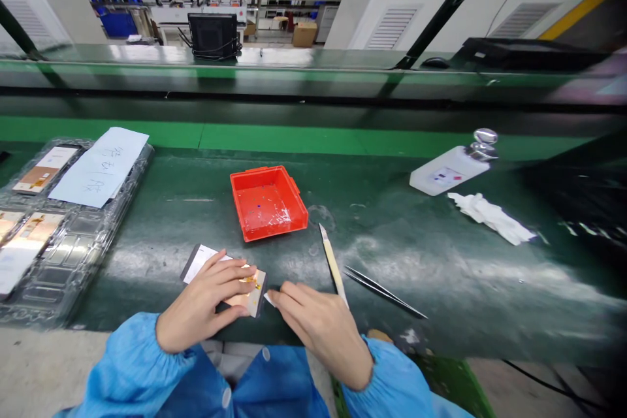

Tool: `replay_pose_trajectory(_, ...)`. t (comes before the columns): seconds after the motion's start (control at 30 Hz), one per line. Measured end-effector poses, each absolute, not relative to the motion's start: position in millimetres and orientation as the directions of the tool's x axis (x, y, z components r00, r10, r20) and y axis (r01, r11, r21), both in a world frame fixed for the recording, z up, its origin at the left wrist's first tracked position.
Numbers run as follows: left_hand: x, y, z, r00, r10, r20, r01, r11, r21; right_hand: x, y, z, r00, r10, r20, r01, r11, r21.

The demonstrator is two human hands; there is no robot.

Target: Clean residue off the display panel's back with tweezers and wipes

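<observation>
A flat rectangular panel (pixel 200 261) with a white film and a copper-coloured end lies near the front edge of the dark green bench. My left hand (pixel 208 300) rests on it, fingers pressed down over its middle and holding it. My right hand (pixel 318 323) is at the panel's right corner, thumb and forefinger pinched on a small white tab (pixel 269 299) there. A cream spudger stick (pixel 333 264) lies just beyond my right hand, with metal tweezers (pixel 382 290) to its right.
A red plastic bin (pixel 289 186) with small scraps stands behind the panel. Clear trays (pixel 73 255) with more panels and a paper sheet (pixel 100 166) fill the left. A white dispenser bottle (pixel 450 170) and a crumpled wipe (pixel 490 215) lie at right.
</observation>
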State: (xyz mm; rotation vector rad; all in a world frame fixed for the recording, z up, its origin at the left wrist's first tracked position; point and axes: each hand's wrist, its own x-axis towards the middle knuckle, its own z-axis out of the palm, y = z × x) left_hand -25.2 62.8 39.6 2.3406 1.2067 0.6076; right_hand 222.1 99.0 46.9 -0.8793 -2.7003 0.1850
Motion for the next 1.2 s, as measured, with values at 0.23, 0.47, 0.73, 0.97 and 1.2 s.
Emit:
replay_pose_trajectory(0.23, -25.1, 63.2, 39.2, 0.537, 0.828, 0.161, 0.649, -0.528, 0.548, 224.4, 101.6, 45.3, -0.757, 0.612, 0.232, 0.560, 0.789, -0.254)
replay_pose_trajectory(0.47, -25.4, 63.3, 39.9, 0.535, 0.829, 0.164, 0.649, -0.527, 0.549, 224.6, 100.8, 44.6, -0.757, 0.610, 0.233, 0.550, 0.788, -0.275)
replay_pose_trajectory(0.73, -24.7, 64.1, 41.7, 0.530, 0.832, 0.161, 0.649, -0.520, 0.555, 224.2, 99.4, 44.0, -0.776, 0.580, 0.246, 0.542, 0.814, -0.207)
replay_pose_trajectory(0.97, -24.9, 64.5, 42.6, 0.530, 0.835, 0.149, 0.648, -0.512, 0.564, 221.3, 95.5, 38.4, -0.766, 0.567, 0.302, 0.550, 0.822, -0.148)
replay_pose_trajectory(1.2, -25.2, 64.4, 43.1, 0.536, 0.834, 0.127, 0.654, -0.506, 0.562, 220.2, 96.1, 40.0, -0.739, 0.604, 0.299, 0.576, 0.796, -0.183)
